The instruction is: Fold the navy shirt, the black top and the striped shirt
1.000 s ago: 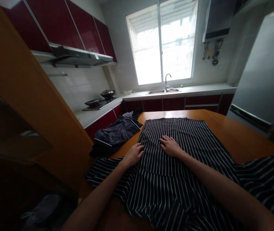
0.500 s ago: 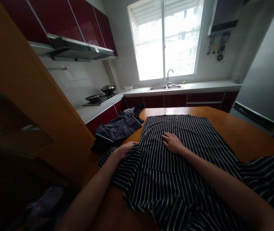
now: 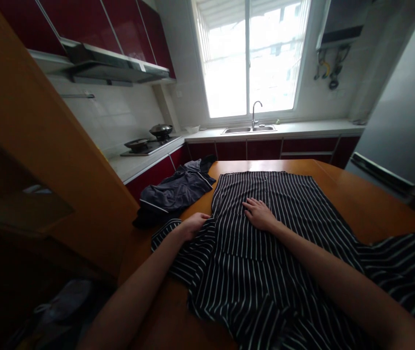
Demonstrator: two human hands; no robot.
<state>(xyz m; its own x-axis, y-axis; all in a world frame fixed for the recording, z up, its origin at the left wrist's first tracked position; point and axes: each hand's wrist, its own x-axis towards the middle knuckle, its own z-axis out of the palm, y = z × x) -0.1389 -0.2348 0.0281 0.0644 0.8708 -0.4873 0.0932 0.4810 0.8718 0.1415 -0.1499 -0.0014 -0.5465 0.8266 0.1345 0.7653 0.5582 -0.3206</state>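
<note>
Shifted from resting to pinching, with curled left hand (image 3: 195, 225), the striped garment (image 3: 242, 243) by its edge nearest the dark clothing (image 3: 176, 192); braced with flat, open right hand (image 3: 260, 214), gripping nothing, on cloth spread over the bench (image 3: 364, 199) beside that clothing; seemingly mid-gather, calling next for steady pinching.

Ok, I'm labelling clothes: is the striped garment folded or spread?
Mostly spread: the striped garment lies broad across the table and reaches out at both sides, though gathered at the left hand.
</note>
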